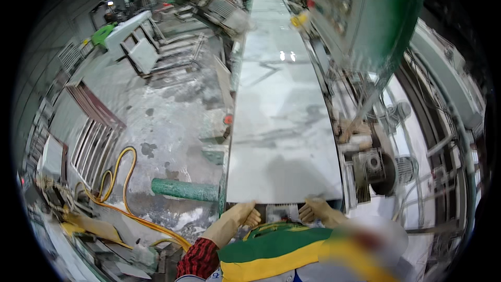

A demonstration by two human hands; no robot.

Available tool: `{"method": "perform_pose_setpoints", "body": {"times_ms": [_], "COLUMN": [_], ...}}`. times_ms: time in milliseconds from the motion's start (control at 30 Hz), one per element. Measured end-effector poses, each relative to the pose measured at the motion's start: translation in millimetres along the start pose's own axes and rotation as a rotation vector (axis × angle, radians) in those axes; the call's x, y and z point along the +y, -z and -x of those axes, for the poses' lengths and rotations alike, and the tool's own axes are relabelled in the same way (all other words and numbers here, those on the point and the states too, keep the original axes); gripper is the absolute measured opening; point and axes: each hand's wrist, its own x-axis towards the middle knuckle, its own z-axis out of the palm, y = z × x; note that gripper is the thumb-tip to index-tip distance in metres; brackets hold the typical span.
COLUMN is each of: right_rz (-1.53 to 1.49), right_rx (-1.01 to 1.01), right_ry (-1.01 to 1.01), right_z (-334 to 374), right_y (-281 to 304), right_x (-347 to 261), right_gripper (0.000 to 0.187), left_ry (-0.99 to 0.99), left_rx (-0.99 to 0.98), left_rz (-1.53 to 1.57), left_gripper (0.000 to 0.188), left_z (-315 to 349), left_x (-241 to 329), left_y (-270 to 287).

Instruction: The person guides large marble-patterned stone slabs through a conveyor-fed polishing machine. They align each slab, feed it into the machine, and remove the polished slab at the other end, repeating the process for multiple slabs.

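A long white marble slab (pixel 282 162) with grey veins lies flat on a conveyor line in front of me, its near edge close to my body. My left hand (pixel 247 214) is closed at the left part of that near edge, thumb up against it. Near the right corner, my right hand (pixel 316 211) is closed on the same edge, its fingers curled. How far the fingers reach under the slab is hidden. Between my hands, a small pale part (pixel 282 213) of the stand shows below the edge.
A green control cabinet (pixel 360 21) rises at the right, above a motor (pixel 371 164) beside the line. At left are a green roller (pixel 185 189), a looping yellow hose (pixel 128 177) on the wet floor, and metal racks (pixel 96 138). Another slab (pixel 128 34) leans farther back.
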Motion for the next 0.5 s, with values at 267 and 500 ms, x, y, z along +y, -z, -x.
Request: {"method": "perform_pose_setpoints", "body": {"times_ms": [267,500], "right_rz": [1.203,1.441], "right_rx": [0.213,0.154], "right_ry": [1.354,1.239], "right_z": [-26,-57], "right_y": [-105,-115], "right_x": [-79,-67], "right_gripper": [0.045,0.057], "left_ry": [-0.083,-0.105], "left_rx": [0.067,0.219], "left_rz": [0.281,0.413], "left_gripper": [0.058,0.056], "left_z": [22,63], "left_x": [-71,-126], "left_y": [27,38]}}
